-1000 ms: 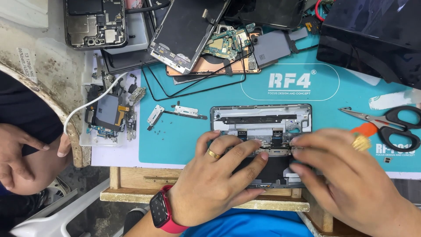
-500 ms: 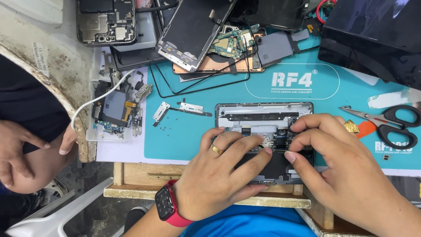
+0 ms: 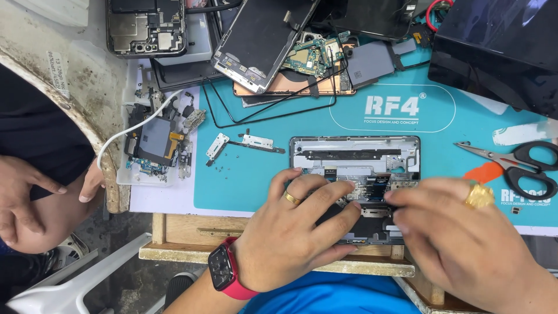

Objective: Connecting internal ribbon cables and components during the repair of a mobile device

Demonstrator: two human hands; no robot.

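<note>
Compared with the view a moment earlier, the right hand is now seen blurred and shifted slightly toward the near edge of the opened grey-framed smartphone chassis, while the left hand has stayed pressed flat on the same spot; from this it is judged that the work on the lower part of the phone is still under way and that the phone is being steadied rather than moved. The left hand, on which a gold ring and a red-strapped wristwatch are worn, is laid over the near half of the chassis with its fingers spread and bent, bearing down on it rather than closed around it. The right hand's fingers are bunched at the phone's lower right corner, just beside the left fingertips; whether something small is pinched there cannot be told, because of the blur. The chassis lies on the turquoise rubber work mat, half hidden beneath both hands, its far half showing a silver inner plate, a dark slot and small connectors. Beyond the right hand, black-handled scissors are laid on the mat; beyond the left hand, small silver metal brackets are set near loose screws.
</note>
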